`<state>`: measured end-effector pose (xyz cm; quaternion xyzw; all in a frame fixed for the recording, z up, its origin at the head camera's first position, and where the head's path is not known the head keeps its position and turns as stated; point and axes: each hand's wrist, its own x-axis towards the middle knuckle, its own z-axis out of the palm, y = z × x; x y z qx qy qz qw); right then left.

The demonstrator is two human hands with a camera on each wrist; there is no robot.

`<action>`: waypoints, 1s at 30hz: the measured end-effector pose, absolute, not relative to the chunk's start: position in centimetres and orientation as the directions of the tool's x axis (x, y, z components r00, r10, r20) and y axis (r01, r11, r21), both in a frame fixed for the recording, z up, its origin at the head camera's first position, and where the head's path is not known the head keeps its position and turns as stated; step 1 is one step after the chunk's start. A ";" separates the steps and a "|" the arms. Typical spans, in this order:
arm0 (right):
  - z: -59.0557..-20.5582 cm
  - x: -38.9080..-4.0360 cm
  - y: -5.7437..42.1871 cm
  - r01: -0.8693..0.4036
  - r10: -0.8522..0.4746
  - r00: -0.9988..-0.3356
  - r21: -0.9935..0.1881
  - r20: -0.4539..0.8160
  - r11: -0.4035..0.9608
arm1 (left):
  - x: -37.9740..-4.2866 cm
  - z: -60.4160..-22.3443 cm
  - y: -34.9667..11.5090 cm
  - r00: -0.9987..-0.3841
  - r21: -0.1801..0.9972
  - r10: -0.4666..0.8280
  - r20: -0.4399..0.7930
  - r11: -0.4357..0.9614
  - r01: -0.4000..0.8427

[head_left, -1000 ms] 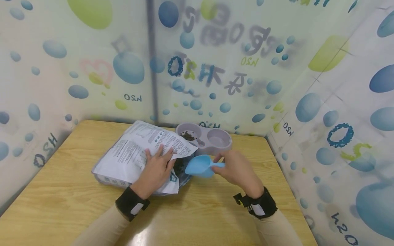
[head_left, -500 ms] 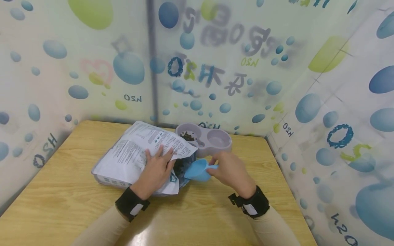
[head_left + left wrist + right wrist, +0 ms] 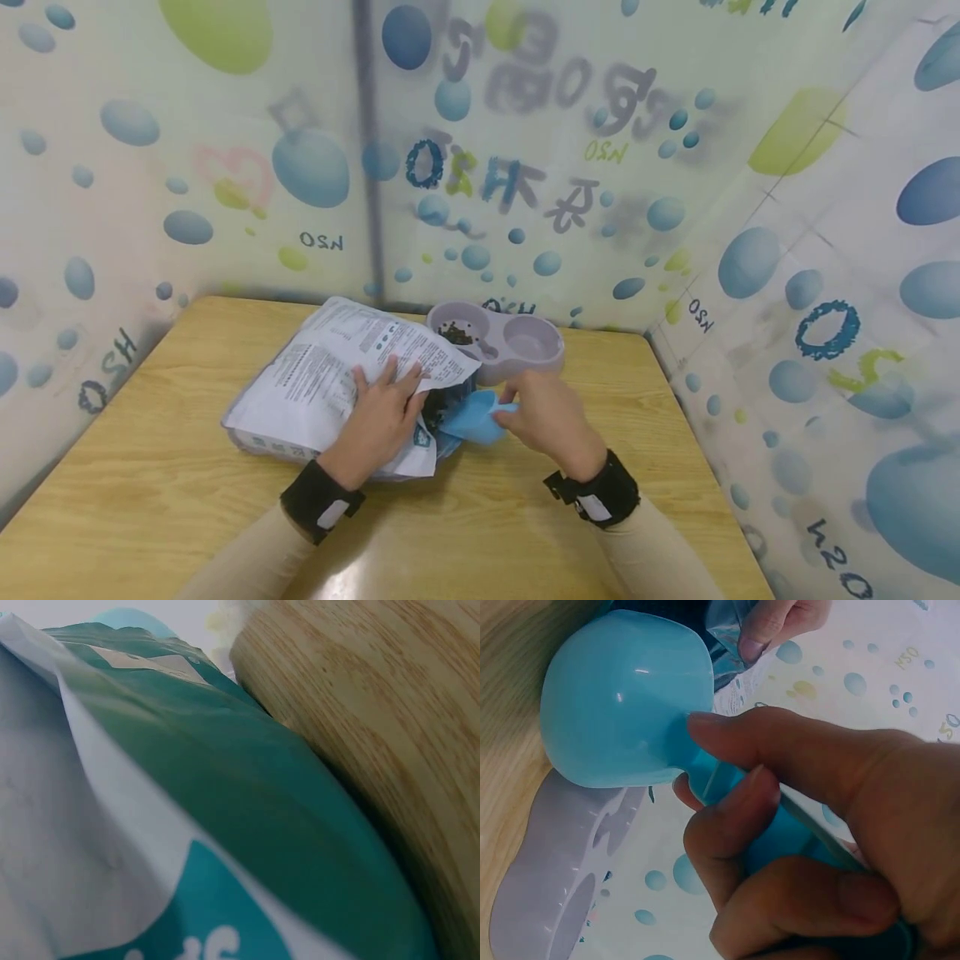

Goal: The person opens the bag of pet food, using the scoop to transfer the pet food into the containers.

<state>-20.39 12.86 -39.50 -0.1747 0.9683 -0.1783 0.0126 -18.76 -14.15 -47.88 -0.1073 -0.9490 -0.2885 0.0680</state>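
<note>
A large white printed bag [image 3: 307, 375] lies on its side, its dark open mouth [image 3: 438, 406] facing right. My left hand [image 3: 378, 425] rests on top of the bag by the mouth, fingers spread. In the right wrist view, the thumb [image 3: 761, 634] of that hand is at the silvery edge of the opening. My right hand [image 3: 547, 417] grips the handle of a light blue scoop [image 3: 476, 418], thumb [image 3: 742, 735] on top where handle meets bowl. The scoop's front edge reaches into the bag mouth, and its contents are hidden. The left wrist view shows the bag's green side [image 3: 225, 765].
Behind the scoop stands a grey double pet bowl [image 3: 491, 367]; brown pellets [image 3: 455, 334] lie in its left basin. The wooden table [image 3: 465, 533] meets patterned walls [image 3: 480, 217] at the back and sides.
My right hand has moved left and slightly down, bringing the scoop from beside the bag mouth to just inside it. My left hand and the bag stay put.
</note>
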 end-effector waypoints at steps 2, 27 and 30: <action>-39.7 -20.4 12.7 -0.329 -0.340 -0.940 -0.354 0.034 0.875 | -18.7 -47.9 -14.1 -0.967 0.530 0.163 0.198 0.811 0.245; -43.0 -20.9 11.1 -0.301 -0.297 -0.951 -0.442 0.082 0.845 | -18.7 -47.8 -14.2 -0.959 0.506 0.178 0.223 0.819 0.269; -43.5 -20.9 11.4 -0.306 -0.294 -0.951 -0.447 0.098 0.840 | -18.8 -47.9 -14.1 -0.959 0.508 0.179 0.221 0.818 0.270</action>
